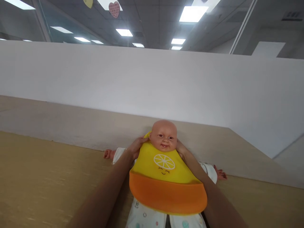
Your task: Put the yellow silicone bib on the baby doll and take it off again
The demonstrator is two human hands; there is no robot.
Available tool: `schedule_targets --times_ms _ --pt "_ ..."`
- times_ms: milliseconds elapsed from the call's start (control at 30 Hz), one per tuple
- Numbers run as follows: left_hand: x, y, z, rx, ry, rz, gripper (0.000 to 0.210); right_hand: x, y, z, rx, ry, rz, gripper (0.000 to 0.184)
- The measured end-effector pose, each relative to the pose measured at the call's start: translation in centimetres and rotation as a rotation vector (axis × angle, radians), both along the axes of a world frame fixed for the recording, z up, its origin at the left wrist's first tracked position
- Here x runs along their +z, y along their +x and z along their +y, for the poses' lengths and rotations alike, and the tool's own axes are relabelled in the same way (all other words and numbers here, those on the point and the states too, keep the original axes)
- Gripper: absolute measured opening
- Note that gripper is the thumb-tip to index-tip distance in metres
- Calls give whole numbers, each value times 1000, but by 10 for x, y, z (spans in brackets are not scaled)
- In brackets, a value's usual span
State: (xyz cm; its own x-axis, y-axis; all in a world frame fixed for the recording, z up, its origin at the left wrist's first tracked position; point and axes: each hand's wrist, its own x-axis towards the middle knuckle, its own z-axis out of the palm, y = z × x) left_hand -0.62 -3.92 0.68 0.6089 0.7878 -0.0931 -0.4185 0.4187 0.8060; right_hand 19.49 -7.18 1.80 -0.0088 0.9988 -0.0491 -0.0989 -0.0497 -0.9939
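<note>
Bib: a yellow, smooth, rubbery-looking bib (166, 178) lies spread over the doll's chest, just below its chin, printed with a white citrus slice (164, 161) above a small smiling design.
Pocket: a wide, curved orange catch pocket (168, 197) runs along the bib's lower edge.
Doll: a bald, pinkish baby doll (163, 131) faces the camera, arms stretched out sideways, dressed in white printed clothing (148, 216).
Left hand: the bare left hand (137, 145) is closed on the bib's neck edge beside the doll's head, thumb near the jaw.
Right hand: the bare right hand (180, 148) reaches in beside the doll's neck; its fingertips are hidden behind the head, so I cannot tell how far closed they are or what they grip.
Surface: a tan wood-toned surface (47, 174), with a paler beige strip (71, 118) beyond.
Backdrop: a plain white wall (142, 82), topped by glass bearing a pink heart-shaped note (114, 9).
</note>
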Motion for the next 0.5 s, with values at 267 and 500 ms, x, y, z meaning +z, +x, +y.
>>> schedule_targets --times_ms 267,500 --pt "-2 9 4 77 2 151 33 -1 -1 0 17 -53 221 21" --pt "-1 8 4 65 3 115 76 -10 5 7 25 -91 277 19"
